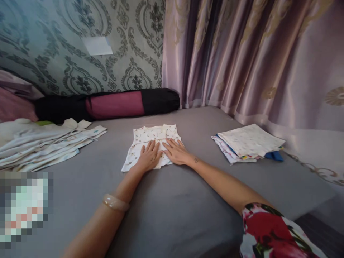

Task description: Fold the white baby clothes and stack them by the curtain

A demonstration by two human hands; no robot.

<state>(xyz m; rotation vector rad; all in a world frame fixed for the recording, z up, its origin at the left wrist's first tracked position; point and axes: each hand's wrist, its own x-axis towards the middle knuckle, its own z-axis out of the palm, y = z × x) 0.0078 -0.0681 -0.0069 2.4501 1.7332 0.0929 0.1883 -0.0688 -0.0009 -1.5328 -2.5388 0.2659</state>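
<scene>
- The left hand [151, 156] lies palm down, its fingers loosely spread and pointing toward one o'clock; its forearm comes in from seven o'clock, with a pale bangle [115, 203] round it.
- The right hand [176, 152] also presses flat, fingers fanned toward eleven o'clock; its arm reaches in from between four and five, out of a red floral sleeve [271, 229].
- The two thumbs lie near each other, and neither hand pinches anything.
- Under both palms is the white printed cloth [154, 134], at the middle of the clock on a grey sheet [188, 200], a crease running across it just beyond the fingertips.
- Toward ten to eleven o'clock stretches a long black-and-maroon roll [115, 104]; it seems to be a soft bag, though its contents are hidden.
- At three o'clock sits a stack of folded cloths [248, 139], a pale printed one on top and blue showing beneath.
- At nine o'clock, pale garments [53, 147] lie overlapped in layers.
- A pinkish curtain [215, 53] hangs at one to two o'clock.
</scene>
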